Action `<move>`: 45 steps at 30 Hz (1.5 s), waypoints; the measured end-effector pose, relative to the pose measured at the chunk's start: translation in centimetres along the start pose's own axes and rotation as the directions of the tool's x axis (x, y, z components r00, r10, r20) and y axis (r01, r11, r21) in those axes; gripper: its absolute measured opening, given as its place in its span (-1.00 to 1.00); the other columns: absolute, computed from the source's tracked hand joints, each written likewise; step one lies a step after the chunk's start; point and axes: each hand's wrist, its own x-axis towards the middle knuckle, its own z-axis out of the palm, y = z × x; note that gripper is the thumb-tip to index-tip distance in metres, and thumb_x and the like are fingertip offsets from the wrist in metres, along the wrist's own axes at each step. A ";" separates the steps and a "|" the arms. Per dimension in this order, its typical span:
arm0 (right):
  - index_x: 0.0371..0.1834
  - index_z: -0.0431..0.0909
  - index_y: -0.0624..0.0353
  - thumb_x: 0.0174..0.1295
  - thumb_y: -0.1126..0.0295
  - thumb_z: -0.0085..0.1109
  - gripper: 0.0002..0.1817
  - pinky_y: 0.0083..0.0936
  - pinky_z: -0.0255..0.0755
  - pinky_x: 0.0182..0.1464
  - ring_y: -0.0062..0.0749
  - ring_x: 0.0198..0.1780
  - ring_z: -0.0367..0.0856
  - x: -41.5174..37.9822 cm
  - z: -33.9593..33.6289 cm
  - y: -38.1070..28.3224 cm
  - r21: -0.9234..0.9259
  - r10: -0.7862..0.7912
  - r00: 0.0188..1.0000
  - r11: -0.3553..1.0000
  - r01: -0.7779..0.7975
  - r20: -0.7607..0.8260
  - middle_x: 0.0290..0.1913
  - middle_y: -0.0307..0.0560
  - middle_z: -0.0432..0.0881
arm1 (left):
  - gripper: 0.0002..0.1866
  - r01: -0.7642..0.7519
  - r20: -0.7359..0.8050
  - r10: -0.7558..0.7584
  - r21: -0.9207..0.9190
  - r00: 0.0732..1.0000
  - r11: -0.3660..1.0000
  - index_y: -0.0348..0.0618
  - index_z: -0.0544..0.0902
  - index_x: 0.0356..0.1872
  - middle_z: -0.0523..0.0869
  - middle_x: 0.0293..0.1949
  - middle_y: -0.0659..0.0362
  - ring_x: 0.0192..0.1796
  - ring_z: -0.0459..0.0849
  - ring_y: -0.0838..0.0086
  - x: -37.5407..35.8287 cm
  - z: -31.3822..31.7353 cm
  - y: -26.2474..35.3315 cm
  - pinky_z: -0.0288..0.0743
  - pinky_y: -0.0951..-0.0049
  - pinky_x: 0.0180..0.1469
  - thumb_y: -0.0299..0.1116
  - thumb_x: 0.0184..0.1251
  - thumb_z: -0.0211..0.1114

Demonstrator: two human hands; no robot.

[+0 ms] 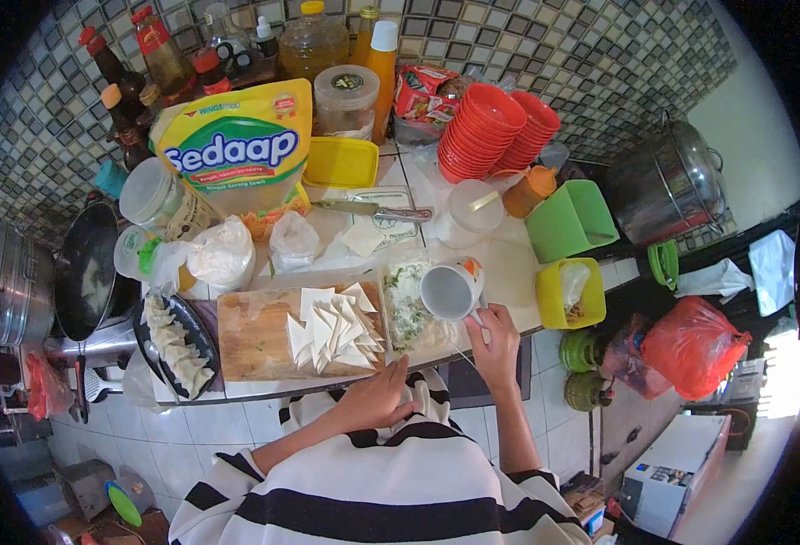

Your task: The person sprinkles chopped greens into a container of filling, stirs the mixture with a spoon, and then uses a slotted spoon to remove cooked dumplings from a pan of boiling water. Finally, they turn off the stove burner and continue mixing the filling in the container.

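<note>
My right hand (493,343) grips the handle of a white mug (436,292), which is tilted so its grey inside faces me. The mug is above the right side of a clear container (395,341) holding a pale mix with green bits. My left hand (377,398) is at the counter's front edge, fingers apart and nothing held, close to the container's near corner. Left of the container, a wooden cutting board (250,331) bears a pile of white dough wrappers (335,329). Folded dumplings (171,338) lie on a black plate (202,334) farther left.
A knife (382,211) lies behind the container. Stacked red bowls (482,127), a green container (571,221) and a yellow container (571,313) stand to the right. Bags, jars and a yellow Sedaap pouch (237,145) fill the back left. A wok (91,272) sits far left.
</note>
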 end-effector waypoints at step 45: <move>-0.42 0.47 0.26 0.04 0.40 0.21 -0.83 -0.31 0.36 -0.30 -0.10 -0.34 0.45 1.2 0.6 0.4 -0.100 -0.116 0.993 0.989 0.113 -0.026 -0.29 0.13 0.43 | -0.17 -0.048 -0.058 0.049 0.025 0.997 0.999 -0.55 0.00 0.22 0.26 0.14 -0.37 0.12 0.40 -0.07 0.0 0.7 -0.7 0.36 0.23 0.12 0.00 0.22 0.08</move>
